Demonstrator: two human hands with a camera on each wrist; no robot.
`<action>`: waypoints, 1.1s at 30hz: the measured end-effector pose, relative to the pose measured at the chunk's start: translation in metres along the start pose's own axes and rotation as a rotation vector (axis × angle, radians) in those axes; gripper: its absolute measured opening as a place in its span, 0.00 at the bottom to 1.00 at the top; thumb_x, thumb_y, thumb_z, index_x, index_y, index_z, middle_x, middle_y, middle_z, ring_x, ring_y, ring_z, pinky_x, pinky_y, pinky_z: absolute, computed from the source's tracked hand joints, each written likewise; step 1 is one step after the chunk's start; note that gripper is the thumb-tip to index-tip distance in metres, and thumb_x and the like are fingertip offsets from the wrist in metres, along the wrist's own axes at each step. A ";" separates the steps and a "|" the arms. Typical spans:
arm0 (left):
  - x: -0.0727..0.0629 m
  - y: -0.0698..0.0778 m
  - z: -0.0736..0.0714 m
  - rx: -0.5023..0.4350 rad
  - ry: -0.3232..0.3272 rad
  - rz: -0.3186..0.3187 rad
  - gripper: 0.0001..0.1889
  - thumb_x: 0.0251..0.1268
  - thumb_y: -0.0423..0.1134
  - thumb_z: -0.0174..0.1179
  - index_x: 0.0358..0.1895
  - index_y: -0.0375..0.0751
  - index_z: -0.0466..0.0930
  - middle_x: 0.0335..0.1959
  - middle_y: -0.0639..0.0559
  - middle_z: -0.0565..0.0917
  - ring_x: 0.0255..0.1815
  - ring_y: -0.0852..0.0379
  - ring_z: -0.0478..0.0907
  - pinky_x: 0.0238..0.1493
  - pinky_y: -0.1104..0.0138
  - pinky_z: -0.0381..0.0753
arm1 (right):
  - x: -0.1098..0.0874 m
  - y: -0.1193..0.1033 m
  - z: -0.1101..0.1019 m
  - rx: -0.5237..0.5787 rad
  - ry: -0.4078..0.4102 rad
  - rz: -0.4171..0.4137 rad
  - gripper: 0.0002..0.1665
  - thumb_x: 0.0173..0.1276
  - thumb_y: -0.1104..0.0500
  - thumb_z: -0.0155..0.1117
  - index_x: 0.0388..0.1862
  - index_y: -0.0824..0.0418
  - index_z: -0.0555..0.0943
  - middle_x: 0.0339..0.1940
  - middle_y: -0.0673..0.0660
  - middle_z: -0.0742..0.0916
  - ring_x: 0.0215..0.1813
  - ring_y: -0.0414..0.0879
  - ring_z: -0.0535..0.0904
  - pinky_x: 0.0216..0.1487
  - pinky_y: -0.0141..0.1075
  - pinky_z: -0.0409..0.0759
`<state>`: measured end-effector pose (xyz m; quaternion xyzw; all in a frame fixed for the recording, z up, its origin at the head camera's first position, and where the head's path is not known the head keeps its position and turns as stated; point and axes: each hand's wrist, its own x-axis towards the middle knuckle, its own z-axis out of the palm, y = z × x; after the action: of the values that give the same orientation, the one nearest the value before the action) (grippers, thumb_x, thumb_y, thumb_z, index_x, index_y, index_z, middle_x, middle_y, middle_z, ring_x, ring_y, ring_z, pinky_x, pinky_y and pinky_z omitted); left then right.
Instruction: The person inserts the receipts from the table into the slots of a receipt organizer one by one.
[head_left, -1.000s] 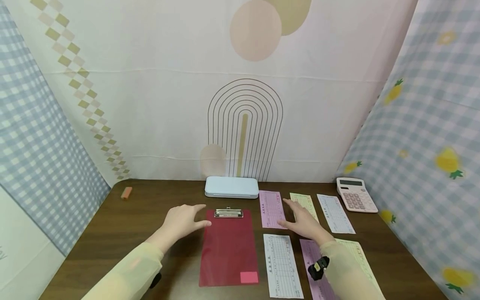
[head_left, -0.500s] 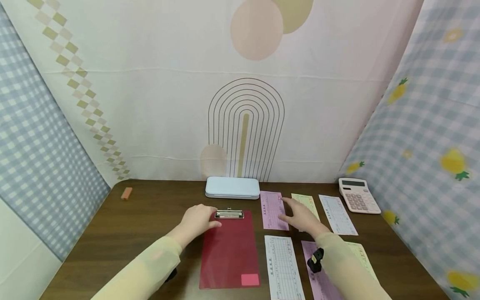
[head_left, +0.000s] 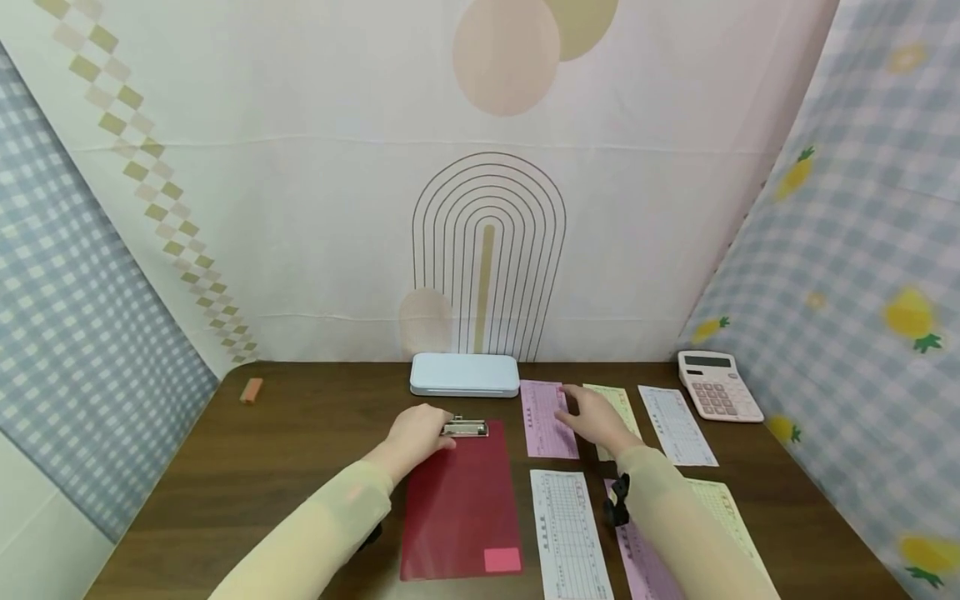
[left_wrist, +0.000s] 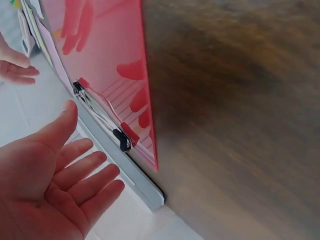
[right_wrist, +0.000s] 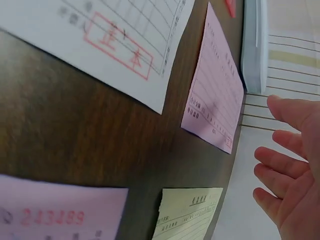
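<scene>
My left hand (head_left: 417, 435) is over the upper left of a red clipboard (head_left: 461, 508), its fingers overlapping the left end of the metal clip (head_left: 471, 428). In the left wrist view that hand (left_wrist: 60, 182) has its fingers extended, holding nothing, and the clipboard's glossy surface reflects fingers. My right hand (head_left: 596, 417) hovers between a pink slip (head_left: 543, 421) and a pale yellow slip (head_left: 622, 406), partly covering the yellow one. Seen from the right wrist, its fingers (right_wrist: 280, 182) are loosely spread with nothing in them, beside the pink slip (right_wrist: 215, 90).
A light blue case (head_left: 465, 375) lies at the table's back edge, behind the clipboard. White slips (head_left: 572, 533) (head_left: 677, 425) and further pink and yellow slips lie to the right. A calculator (head_left: 718, 387) sits back right; an orange block (head_left: 252, 391) lies back left.
My left hand has moved right, from beside the clipboard to over its clip. The right hand has shifted slightly. The clipboard and slips stay where they were.
</scene>
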<state>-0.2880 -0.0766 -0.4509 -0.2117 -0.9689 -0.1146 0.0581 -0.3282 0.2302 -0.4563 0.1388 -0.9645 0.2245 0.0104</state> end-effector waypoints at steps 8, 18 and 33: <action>0.010 0.006 0.001 0.035 -0.046 -0.011 0.07 0.49 0.42 0.71 0.27 0.45 0.83 0.23 0.56 0.82 0.29 0.56 0.79 0.31 0.61 0.78 | 0.012 0.006 0.001 -0.023 -0.024 0.026 0.32 0.63 0.59 0.65 0.64 0.69 0.69 0.58 0.68 0.79 0.60 0.62 0.75 0.59 0.53 0.71; 0.020 0.008 0.009 0.082 -0.091 -0.032 0.07 0.50 0.38 0.71 0.21 0.46 0.81 0.25 0.54 0.84 0.29 0.57 0.80 0.32 0.64 0.79 | 0.026 0.012 0.007 -0.047 -0.012 0.062 0.29 0.62 0.61 0.66 0.60 0.70 0.73 0.54 0.67 0.82 0.56 0.59 0.78 0.56 0.50 0.75; 0.048 0.016 0.022 0.099 -0.113 -0.010 0.13 0.49 0.35 0.68 0.15 0.46 0.74 0.23 0.54 0.82 0.24 0.60 0.73 0.29 0.67 0.74 | 0.058 0.005 0.009 -0.111 -0.034 0.023 0.27 0.63 0.62 0.65 0.59 0.70 0.74 0.54 0.67 0.82 0.55 0.58 0.79 0.56 0.50 0.75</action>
<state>-0.3261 -0.0382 -0.4613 -0.2097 -0.9761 -0.0549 0.0131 -0.3854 0.2151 -0.4616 0.1310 -0.9770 0.1682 -0.0008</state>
